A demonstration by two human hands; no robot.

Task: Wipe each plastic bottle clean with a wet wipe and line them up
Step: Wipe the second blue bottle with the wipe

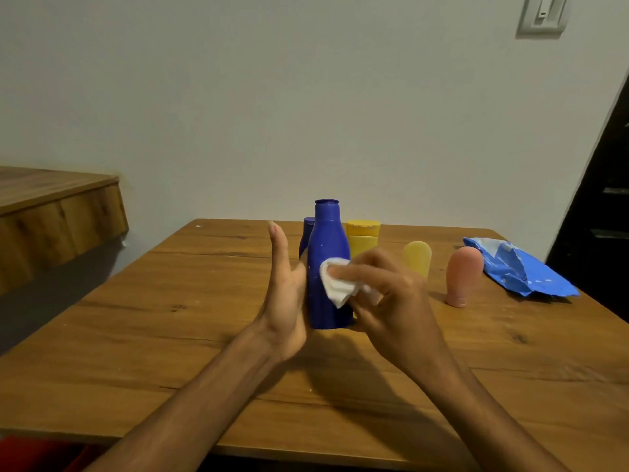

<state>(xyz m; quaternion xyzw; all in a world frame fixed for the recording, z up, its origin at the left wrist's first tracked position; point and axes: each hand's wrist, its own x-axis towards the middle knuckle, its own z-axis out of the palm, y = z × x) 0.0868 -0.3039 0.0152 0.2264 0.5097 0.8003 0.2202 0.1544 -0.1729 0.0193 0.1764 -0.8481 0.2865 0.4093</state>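
A tall blue plastic bottle [326, 253] stands upright at the middle of the wooden table [170, 318]. My left hand [284, 301] holds it from the left, thumb pointing up, fingers hidden behind the bottle. My right hand [391, 294] pinches a crumpled white wet wipe [335, 284] and presses it against the bottle's front. Behind the tall bottle stand a smaller blue bottle [307, 235] and a yellow bottle [363, 237]. To the right a pale yellow tube [418, 257] and a pink tube [463, 274] stand on their caps.
A blue wet wipe pack [520, 267] lies open at the table's right side. A wooden counter [51, 212] juts out at the left, higher than the table. A white wall runs behind the table, with a light switch [543, 13] at the upper right.
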